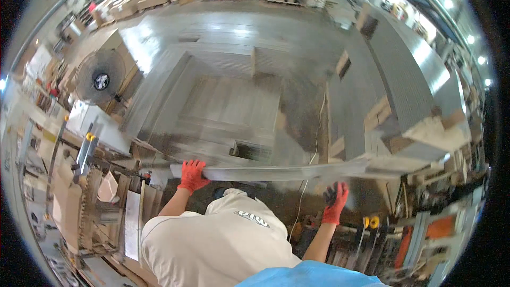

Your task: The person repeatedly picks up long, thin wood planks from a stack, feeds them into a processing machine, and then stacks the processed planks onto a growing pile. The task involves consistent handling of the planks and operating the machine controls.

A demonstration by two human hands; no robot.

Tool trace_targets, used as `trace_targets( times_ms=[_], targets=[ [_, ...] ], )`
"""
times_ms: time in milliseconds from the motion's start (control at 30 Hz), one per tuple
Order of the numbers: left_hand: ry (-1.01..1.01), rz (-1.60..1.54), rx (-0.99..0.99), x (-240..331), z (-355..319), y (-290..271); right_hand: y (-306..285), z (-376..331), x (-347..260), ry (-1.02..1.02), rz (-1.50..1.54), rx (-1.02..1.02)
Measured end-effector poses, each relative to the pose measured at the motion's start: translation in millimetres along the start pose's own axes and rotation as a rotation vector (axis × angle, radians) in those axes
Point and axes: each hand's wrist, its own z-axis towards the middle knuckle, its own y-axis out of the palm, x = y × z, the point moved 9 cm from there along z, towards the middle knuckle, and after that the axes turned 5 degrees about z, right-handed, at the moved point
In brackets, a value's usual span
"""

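My left hand (192,175), in a red glove, is closed around the left end of a long, narrow grey board (255,172). The board lies crosswise in front of my body, its right part smeared by motion. My right hand (335,202), in a red glove with a dark palm area, is raised below the right part of the board. A gap shows between that hand and the board. Its fingers look loosely bent and apart, with nothing visible in them. Beyond the board lies a low layer of grey boards (228,101).
Tall stacks of grey boards (398,69) stand at the right, and another stack (162,95) at the left. A round fan (101,78) stands at the far left. A pale cable (320,122) runs over the floor. Wooden blocks (378,114) sit by the right stack.
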Motion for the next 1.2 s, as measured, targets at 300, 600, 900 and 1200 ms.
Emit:
trace_targets(
  times_ms=[300,600,900,1200],
  targets=[
    [-0.816,-0.274,-0.17,-161.5,-24.5,74.7,27.3,-16.1,240.9,0.076,-0.165,-0.23],
    [-1.069,-0.188,-0.034,-388.5,66.1,118.5,23.3,-84.1,389.9,0.135,-0.823,-0.506],
    [-1.139,-0.024,-0.144,-501.0,131.5,151.7,-86.7,-118.1,415.7,-0.06,-1.878,-0.891],
    [-2.092,-0.014,0.11,-470.1,17.0,218.3,-124.1,-130.4,395.1,0.162,-1.003,-0.356]
  ],
)
